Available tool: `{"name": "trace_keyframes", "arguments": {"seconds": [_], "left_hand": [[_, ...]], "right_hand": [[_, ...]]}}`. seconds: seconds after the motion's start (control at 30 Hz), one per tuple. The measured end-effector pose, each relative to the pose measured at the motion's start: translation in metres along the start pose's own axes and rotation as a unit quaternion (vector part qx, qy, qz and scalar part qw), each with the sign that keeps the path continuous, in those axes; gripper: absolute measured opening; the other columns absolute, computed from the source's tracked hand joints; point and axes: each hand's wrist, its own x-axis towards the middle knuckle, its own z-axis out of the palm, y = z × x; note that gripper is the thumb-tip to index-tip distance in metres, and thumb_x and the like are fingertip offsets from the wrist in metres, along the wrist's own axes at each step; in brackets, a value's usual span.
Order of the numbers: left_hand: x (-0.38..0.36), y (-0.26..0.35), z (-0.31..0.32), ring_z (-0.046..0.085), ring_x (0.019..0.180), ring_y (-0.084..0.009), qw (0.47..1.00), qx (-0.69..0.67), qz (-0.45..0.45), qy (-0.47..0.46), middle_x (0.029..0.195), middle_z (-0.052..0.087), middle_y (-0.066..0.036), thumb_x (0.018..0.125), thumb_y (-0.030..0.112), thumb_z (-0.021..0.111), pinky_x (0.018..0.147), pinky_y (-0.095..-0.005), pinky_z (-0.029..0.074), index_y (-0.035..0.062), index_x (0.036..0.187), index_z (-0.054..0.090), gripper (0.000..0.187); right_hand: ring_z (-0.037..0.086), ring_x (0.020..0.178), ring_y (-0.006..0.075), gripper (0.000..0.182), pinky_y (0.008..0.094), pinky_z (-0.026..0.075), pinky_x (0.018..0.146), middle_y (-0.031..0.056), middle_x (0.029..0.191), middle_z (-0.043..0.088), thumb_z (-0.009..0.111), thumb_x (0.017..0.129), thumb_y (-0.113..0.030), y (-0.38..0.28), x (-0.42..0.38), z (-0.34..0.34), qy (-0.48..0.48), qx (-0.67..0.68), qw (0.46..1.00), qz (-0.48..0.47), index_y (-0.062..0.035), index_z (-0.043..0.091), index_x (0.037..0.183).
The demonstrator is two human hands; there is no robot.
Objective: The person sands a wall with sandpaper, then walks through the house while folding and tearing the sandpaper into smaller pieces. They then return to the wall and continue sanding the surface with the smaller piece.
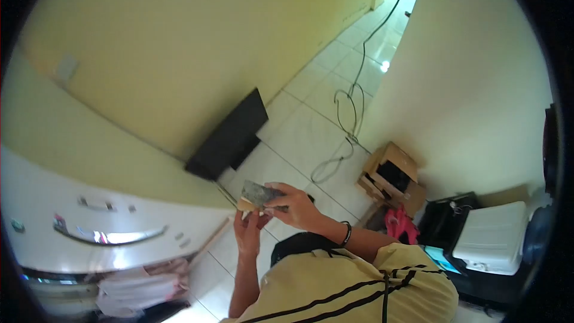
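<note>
A grey, mottled rectangular block is held up in front of my chest, above the tiled floor. My right hand, with a dark band on its wrist, is closed on the block's right end, the thumb and fingers pinching it. From below, my left hand has its fingertips closed at the block's lower edge, beside a small tan piece that shows under its left end. Whether the tan piece belongs to the block I cannot tell.
A black flat screen leans by the yellow wall. Dark cable lies looped across the floor tiles. Right of me are a cardboard box, pink cloth and a white lidded container. A white appliance-like surface curves along the left.
</note>
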Motion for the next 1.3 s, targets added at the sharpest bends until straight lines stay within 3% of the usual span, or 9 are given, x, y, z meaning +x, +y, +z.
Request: {"name": "trace_keyframes", "arguments": {"seconds": [0.03, 0.13, 0.27, 0.4, 0.6, 0.87, 1.1, 1.27, 1.3], "left_hand": [[0.020, 0.005, 0.004, 0.067, 0.092, -0.0236, 0.999, -0.037, 0.015, -0.015, 0.110, 0.064, -0.015, 0.096, 0.009, 0.053, 0.086, -0.0402, 0.056, 0.0045, 0.136, 0.039, 0.042], [0.070, 0.022, 0.012, 0.066, 0.095, -0.0226, 1.000, -0.001, 0.013, -0.012, 0.113, 0.062, -0.011, 0.094, 0.008, 0.052, 0.081, -0.0381, 0.054, 0.0092, 0.132, 0.043, 0.039], [0.120, 0.039, 0.037, 0.065, 0.094, -0.0219, 0.997, -0.017, 0.026, -0.069, 0.112, 0.061, -0.009, 0.092, 0.012, 0.054, 0.083, -0.0384, 0.053, 0.0101, 0.131, 0.042, 0.041], [0.160, 0.032, 0.059, 0.065, 0.085, -0.0209, 0.995, -0.093, 0.011, -0.031, 0.109, 0.061, -0.011, 0.092, 0.011, 0.055, 0.081, -0.0379, 0.054, 0.0093, 0.133, 0.038, 0.045], [0.235, 0.041, 0.090, 0.063, 0.083, -0.0173, 0.997, 0.010, -0.073, -0.005, 0.101, 0.062, -0.011, 0.089, 0.004, 0.062, 0.071, -0.0308, 0.054, 0.0074, 0.125, 0.044, 0.040], [0.389, 0.066, 0.126, 0.063, 0.082, -0.0151, 0.990, 0.020, -0.061, -0.127, 0.101, 0.063, -0.009, 0.088, 0.002, 0.063, 0.067, -0.0285, 0.055, 0.0049, 0.118, 0.051, 0.032], [0.486, 0.089, 0.151, 0.065, 0.087, -0.0160, 0.969, 0.145, -0.029, -0.196, 0.101, 0.064, -0.010, 0.088, -0.001, 0.061, 0.071, -0.0297, 0.056, -0.0001, 0.113, 0.053, 0.026], [0.520, 0.082, 0.156, 0.064, 0.087, -0.0163, 0.961, 0.183, 0.017, -0.206, 0.102, 0.064, -0.011, 0.087, -0.002, 0.061, 0.073, -0.0289, 0.054, -0.0018, 0.111, 0.054, 0.025], [0.523, 0.085, 0.156, 0.064, 0.087, -0.0161, 0.960, 0.198, 0.002, -0.198, 0.102, 0.064, -0.011, 0.086, -0.002, 0.061, 0.073, -0.0286, 0.053, -0.0019, 0.111, 0.054, 0.025]], "right_hand": [[0.060, 0.107, 0.0342, 0.019, 0.0372, 0.053, 0.087, 0.0181, 0.125, 0.057, 0.074, 0.073, -0.007, 0.007, 0.020, -0.003, 0.000, -0.008, 1.000, -0.011, -0.0027, 0.072, 0.091], [0.057, 0.111, 0.0342, 0.018, 0.0392, 0.049, 0.092, 0.0172, 0.127, 0.056, 0.074, 0.072, -0.010, 0.027, 0.066, -0.009, 0.012, -0.013, 1.000, -0.018, -0.0054, 0.073, 0.089], [0.055, 0.113, 0.0328, 0.021, 0.0410, 0.045, 0.093, 0.0147, 0.127, 0.056, 0.076, 0.068, -0.007, 0.046, 0.110, -0.034, 0.010, -0.057, 0.997, -0.055, -0.0090, 0.074, 0.088], [0.054, 0.115, 0.0325, 0.016, 0.0415, 0.044, 0.095, 0.0138, 0.129, 0.055, 0.075, 0.069, -0.011, 0.073, 0.141, -0.049, 0.024, -0.112, 0.992, -0.052, -0.0107, 0.073, 0.085], [0.051, 0.119, 0.0324, 0.018, 0.0426, 0.043, 0.098, 0.0116, 0.132, 0.051, 0.075, 0.070, -0.016, 0.104, 0.183, -0.068, 0.024, -0.180, 0.983, -0.015, -0.0133, 0.074, 0.088], [0.048, 0.123, 0.0347, 0.033, 0.0448, 0.041, 0.101, 0.0153, 0.133, 0.048, 0.076, 0.072, -0.020, 0.139, 0.283, -0.099, 0.103, -0.252, 0.962, 0.015, -0.0152, 0.071, 0.104], [0.045, 0.124, 0.0384, 0.037, 0.0464, 0.040, 0.102, 0.0195, 0.136, 0.042, 0.073, 0.076, -0.024, 0.154, 0.350, -0.123, 0.102, -0.312, 0.944, 0.040, -0.0144, 0.067, 0.111], [0.046, 0.124, 0.0387, 0.063, 0.0463, 0.040, 0.102, 0.0182, 0.138, 0.042, 0.078, 0.070, -0.021, 0.177, 0.367, -0.128, 0.098, -0.284, 0.949, 0.092, -0.0183, 0.055, 0.129], [0.045, 0.124, 0.0404, 0.074, 0.0482, 0.039, 0.102, 0.0198, 0.138, 0.042, 0.076, 0.074, -0.027, 0.180, 0.373, -0.132, 0.079, -0.292, 0.947, 0.106, -0.0175, 0.043, 0.139]]}}
